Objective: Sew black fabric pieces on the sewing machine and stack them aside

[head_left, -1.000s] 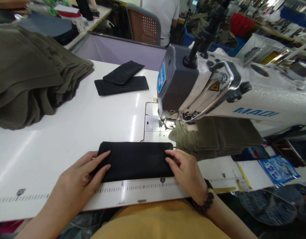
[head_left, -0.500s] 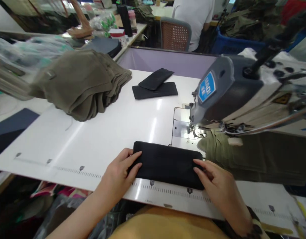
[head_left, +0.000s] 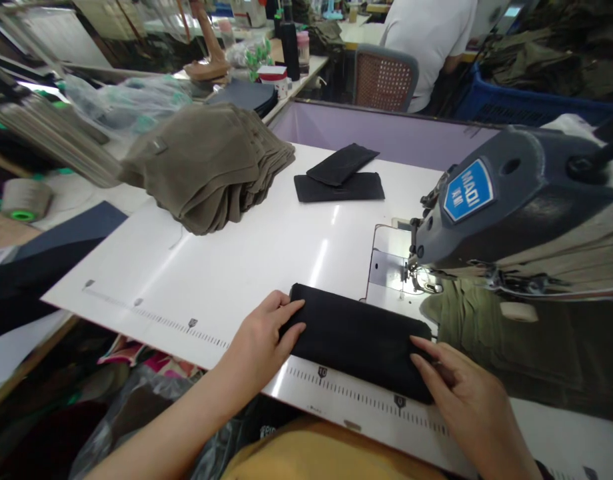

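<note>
A black rectangular fabric piece (head_left: 359, 340) lies near the front edge of the white sewing table, over part of its printed ruler. My left hand (head_left: 264, 340) pinches its left end between thumb and fingers. At the right end my right hand (head_left: 466, 390) grips it the same way. Just beyond the piece is the sewing machine (head_left: 516, 200), its needle area lit. Two more black fabric pieces (head_left: 341, 180) lie crossed farther back on the table.
A stack of olive-brown fabric pieces (head_left: 206, 160) sits at the back left. Olive fabric (head_left: 526, 353) lies under the machine arm at right. A thread cone (head_left: 25, 199) is at far left. Behind the table are a chair (head_left: 385, 77) and a person in white (head_left: 429, 40).
The camera view has turned left, so the scene appears shifted to the right. Both hands keep hold of the black fabric piece, which stays in about the same place on the table.
</note>
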Action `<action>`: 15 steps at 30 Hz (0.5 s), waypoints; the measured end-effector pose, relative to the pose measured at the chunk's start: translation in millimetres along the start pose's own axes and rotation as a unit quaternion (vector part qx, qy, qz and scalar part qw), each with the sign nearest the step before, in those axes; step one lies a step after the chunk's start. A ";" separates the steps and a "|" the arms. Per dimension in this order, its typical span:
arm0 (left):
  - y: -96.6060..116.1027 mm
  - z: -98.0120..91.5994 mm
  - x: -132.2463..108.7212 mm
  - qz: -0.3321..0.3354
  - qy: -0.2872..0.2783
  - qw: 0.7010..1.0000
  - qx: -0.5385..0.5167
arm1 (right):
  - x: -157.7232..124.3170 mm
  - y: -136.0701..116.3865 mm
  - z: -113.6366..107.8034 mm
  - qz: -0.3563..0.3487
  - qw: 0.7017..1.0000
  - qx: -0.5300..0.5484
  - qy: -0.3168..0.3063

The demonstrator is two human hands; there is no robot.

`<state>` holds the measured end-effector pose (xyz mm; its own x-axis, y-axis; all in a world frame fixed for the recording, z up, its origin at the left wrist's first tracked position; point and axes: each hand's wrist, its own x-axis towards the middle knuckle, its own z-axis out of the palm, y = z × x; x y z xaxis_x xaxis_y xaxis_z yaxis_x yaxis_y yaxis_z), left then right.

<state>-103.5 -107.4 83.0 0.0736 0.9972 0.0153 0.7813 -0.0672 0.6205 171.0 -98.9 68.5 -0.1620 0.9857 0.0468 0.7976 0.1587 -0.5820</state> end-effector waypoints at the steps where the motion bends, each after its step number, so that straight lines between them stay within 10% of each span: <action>1: -0.1 -0.1 0.6 -0.002 -0.002 1.000 0.000 | -0.1 0.1 0.1 0.001 1.000 -0.001 0.001; 15: 0.0 -1.8 7.2 -0.023 -0.028 0.999 0.006 | 1.2 -2.1 -2.8 -0.011 1.000 -0.011 -0.009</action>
<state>-104.1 -100.1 84.5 0.0722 0.9958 -0.0561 0.7920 -0.0231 0.6101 170.8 -97.9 72.1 -0.1910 0.9806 0.0447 0.8057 0.1826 -0.5634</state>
